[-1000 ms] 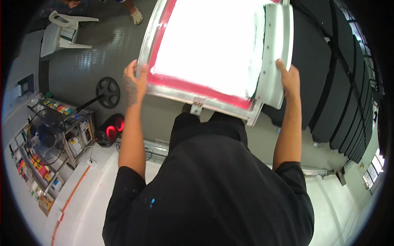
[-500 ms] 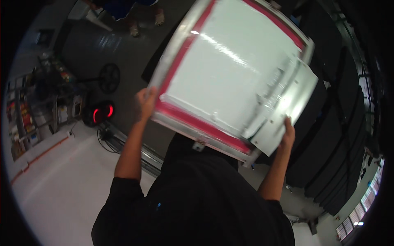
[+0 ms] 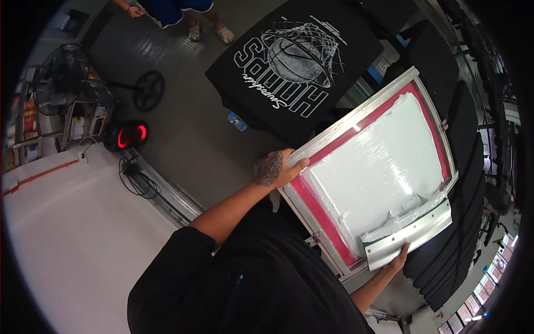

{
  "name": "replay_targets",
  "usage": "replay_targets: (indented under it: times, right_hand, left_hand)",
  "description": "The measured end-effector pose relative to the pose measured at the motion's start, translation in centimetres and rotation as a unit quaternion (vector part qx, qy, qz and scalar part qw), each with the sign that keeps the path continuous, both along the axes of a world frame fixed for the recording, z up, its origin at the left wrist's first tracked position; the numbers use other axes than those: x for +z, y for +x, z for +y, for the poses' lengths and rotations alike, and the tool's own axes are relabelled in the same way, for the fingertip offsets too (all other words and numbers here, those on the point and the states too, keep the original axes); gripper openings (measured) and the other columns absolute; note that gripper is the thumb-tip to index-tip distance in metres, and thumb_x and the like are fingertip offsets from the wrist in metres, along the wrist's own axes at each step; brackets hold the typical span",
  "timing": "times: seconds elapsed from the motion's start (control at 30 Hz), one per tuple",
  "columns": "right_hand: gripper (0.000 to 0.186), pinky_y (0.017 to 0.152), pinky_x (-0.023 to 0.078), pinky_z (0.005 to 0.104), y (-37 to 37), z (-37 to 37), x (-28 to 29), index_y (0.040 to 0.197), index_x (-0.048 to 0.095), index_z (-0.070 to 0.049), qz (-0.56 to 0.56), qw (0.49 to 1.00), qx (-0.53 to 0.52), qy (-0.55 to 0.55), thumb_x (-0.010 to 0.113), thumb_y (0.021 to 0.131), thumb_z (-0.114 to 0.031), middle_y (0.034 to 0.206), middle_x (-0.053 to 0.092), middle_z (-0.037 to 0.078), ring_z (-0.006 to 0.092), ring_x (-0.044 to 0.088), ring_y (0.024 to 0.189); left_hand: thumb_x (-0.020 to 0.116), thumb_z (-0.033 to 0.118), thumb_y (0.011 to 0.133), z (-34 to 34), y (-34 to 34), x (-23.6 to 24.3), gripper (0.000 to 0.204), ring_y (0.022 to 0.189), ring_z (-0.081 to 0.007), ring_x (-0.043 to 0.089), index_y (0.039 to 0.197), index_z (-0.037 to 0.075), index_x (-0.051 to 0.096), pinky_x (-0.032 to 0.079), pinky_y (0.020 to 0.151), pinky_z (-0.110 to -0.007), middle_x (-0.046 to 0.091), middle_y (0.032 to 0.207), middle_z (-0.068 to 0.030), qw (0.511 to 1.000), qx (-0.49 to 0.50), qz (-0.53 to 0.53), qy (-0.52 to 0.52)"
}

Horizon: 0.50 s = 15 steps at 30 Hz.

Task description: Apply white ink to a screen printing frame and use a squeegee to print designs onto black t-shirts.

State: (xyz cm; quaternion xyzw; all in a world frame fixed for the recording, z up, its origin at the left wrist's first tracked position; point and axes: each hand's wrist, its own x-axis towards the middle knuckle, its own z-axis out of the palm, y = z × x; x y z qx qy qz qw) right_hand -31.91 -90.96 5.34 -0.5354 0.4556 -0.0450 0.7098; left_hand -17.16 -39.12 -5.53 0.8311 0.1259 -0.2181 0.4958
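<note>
A silk-screen frame [image 3: 356, 125] of metal, with red borders round its mesh, is held tilted in front of me. White ink [image 3: 384, 161] covers most of the mesh. My left hand [image 3: 278, 168] is closed round the frame's left corner, thumb on top. Along the near right side lies a wide metal squeegee [image 3: 409, 236] with white ink heaped along its blade. My right hand [image 3: 396, 263] is closed at the squeegee's outer edge, thumb on its metal face; its other fingers are mostly hidden beneath. Beyond the frame lies a black T-shirt [image 3: 233, 78] with a white basketball-and-net print.
More black garments [image 3: 445, 261] lie in a row at the right. A standing fan [image 3: 149, 92], a speaker with red light rings [image 3: 125, 135] and coiled cables [image 3: 139, 181] are at the left. Another person's legs and sandals [image 3: 225, 35] show at the top.
The frame and squeegee have swung rightward and turned clockwise, with both hands still on them. The printed T-shirt, hidden before, has come into view.
</note>
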Motion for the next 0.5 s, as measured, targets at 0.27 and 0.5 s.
replay_targets:
  times: [0.27, 0.5]
  right_hand:
    - [0.064, 0.105, 0.050, 0.0448, 0.7, -2.4, -4.9, 0.144, 0.046, 0.009, -0.047, 0.999, 0.005, 0.008, 0.061, 0.103, -0.038, 0.134, 0.061, 0.021, 0.0326, 0.063, 0.119]
    - [0.061, 0.089, 0.057, 0.0402, 1.1, -3.0, -5.7, 0.135, 0.054, 0.010, -0.046, 0.999, -0.001, 0.008, 0.069, 0.098, -0.037, 0.118, 0.069, 0.018, 0.0280, 0.070, 0.098]
  left_hand:
    - [0.064, 0.065, 0.089, -1.8, 1.3, 1.3, 0.066, 0.094, -0.0393, 0.073, 0.111, 0.004, 0.073, 0.058, 0.083, -0.048, 0.075, 0.095, -0.0225, 0.998, 0.019, -0.032, 0.048]
    - [0.064, 0.059, 0.092, -3.4, 1.6, 5.2, 0.059, 0.086, -0.0387, 0.073, 0.106, 0.003, 0.075, 0.056, 0.076, -0.045, 0.074, 0.090, -0.0216, 0.991, 0.027, -0.053, 0.119]
